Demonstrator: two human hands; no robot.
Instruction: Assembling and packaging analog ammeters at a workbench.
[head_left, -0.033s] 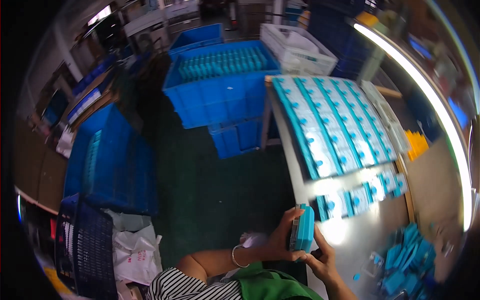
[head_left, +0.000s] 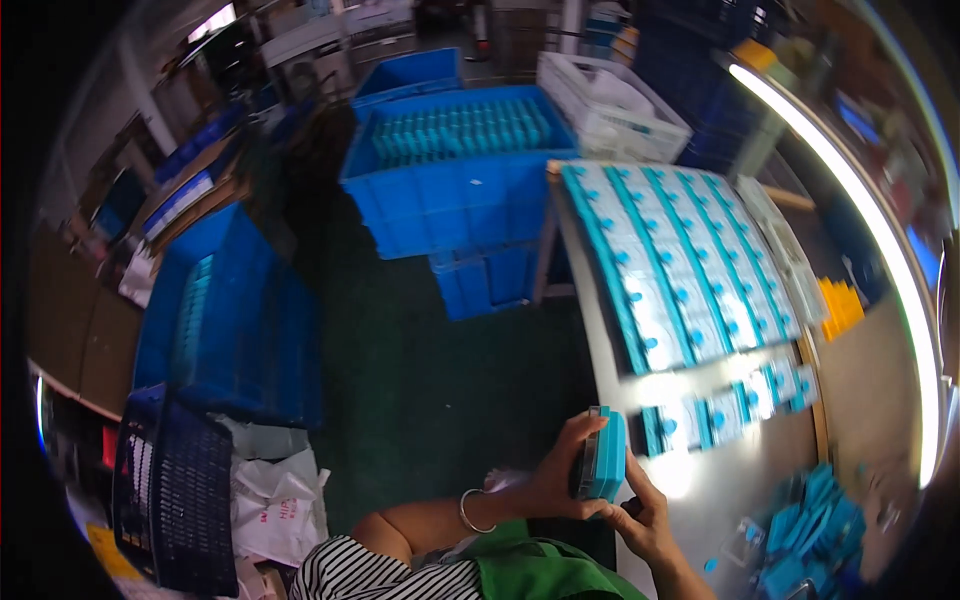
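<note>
Upright between my hands is a teal plastic box [head_left: 610,455] with a clear, darker-looking face on its left side. My left hand [head_left: 558,478] grips it from the left, thumb near the top edge and fingers beneath. At its lower right, my right hand [head_left: 645,518] presses fingers and thumb against the box. Just right of it, a short row of similar clear-and-teal boxes [head_left: 722,415] lies on the shiny metal table [head_left: 680,520]. Beyond stand several close rows of the same boxes [head_left: 690,265]. A heap of loose teal parts [head_left: 815,530] sits at the table's near right.
A large blue crate [head_left: 460,205] filled with teal boxes stands ahead, stacked on another blue crate [head_left: 485,280]. To the left are a blue crate [head_left: 270,330], a dark slatted basket [head_left: 180,490] and a white bag [head_left: 275,505]. A bright tube lamp [head_left: 870,190] arches over the table's right.
The whole view has shifted slightly, so the crates and table appear a little further right and lower. Both hands keep their hold on the teal box, nearly unmoved.
</note>
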